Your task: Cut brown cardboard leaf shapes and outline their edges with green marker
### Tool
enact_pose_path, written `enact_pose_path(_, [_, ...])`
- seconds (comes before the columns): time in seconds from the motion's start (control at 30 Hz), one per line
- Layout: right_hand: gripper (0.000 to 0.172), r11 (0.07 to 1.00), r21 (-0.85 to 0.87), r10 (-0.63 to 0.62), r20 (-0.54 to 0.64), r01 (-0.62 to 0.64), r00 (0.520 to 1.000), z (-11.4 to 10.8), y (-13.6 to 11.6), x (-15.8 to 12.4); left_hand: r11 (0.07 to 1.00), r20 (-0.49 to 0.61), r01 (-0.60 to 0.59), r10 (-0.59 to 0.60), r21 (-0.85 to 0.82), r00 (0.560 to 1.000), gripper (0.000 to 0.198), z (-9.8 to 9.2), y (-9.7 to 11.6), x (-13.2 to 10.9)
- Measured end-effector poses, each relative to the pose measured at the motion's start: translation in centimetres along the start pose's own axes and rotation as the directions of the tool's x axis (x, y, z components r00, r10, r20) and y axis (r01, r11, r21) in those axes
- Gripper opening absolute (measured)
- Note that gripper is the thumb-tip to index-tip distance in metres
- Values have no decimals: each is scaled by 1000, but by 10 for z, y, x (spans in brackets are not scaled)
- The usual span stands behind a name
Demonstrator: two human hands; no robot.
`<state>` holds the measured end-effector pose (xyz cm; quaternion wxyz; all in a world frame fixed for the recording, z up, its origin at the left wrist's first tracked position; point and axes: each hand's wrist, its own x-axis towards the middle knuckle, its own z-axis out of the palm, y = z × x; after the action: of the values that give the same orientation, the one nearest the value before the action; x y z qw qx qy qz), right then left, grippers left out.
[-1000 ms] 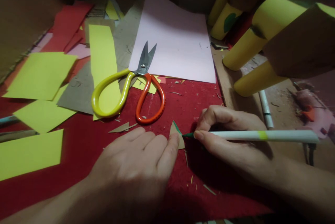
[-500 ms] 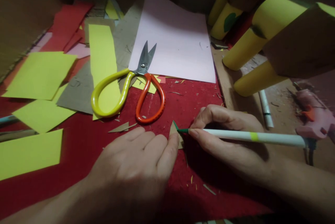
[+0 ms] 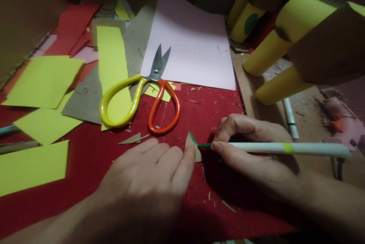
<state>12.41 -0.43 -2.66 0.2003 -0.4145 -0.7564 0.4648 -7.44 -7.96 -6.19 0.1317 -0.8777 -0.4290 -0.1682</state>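
Observation:
My right hand (image 3: 251, 145) pinches a white felt-tip pen (image 3: 262, 148) with a green end and a yellow-green band. The green tip touches the right edge of a small tan cardboard piece (image 3: 197, 156), where a green line runs along the slanted side. My left hand (image 3: 148, 179) is closed, with fingers curled under, and its thumb side presses the piece onto the red surface; part of the piece is hidden beneath it. Just beyond the left hand lie thin cardboard scraps (image 3: 134, 138) and scissors (image 3: 156, 72) with one yellow and one orange handle, blades slightly apart.
Yellow paper pieces (image 3: 42, 80), red paper (image 3: 72, 27) and grey card (image 3: 84, 97) cover the left side. A pale pink sheet (image 3: 191, 42) lies at the back. On the right stand yellow tubes (image 3: 268, 54), another white pen (image 3: 290, 118) and a pink glue gun (image 3: 342, 122).
My right hand and the pen have shifted right and slightly down along the cardboard edge, and the green line there is longer. My left hand stays almost in place.

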Motion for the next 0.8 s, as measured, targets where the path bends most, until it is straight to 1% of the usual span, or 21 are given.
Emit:
enact_pose_path(0.1, [14, 1000, -24, 11, -16, -11, 1000, 2, -1, 1, 1000, 4, -6, 6, 5, 1000, 31, 0, 0, 1])
enact_pose_path(0.23, [15, 1000, -16, -17, -26, 17, 1000, 4, -3, 4, 1000, -2, -14, 14, -3, 1000, 31, 1, 0, 0])
enact_pose_path(0.4, [15, 998, -53, 14, 5, -13, 1000, 3, -5, 4, 999, -2, -32, 32, -1, 999, 31, 0, -1, -3])
enact_pose_path(0.6, [15, 998, -65, 29, 36, -26, 999, -1, -3, 2, 1000, -2, -16, 16, 10, 1000, 31, 2, -2, -1])
enact_pose_path(0.8, [15, 1000, 2, 7, -12, -7, 1000, 0, 2, -1, 1000, 0, -17, 17, 4, 1000, 31, 2, 0, -1])
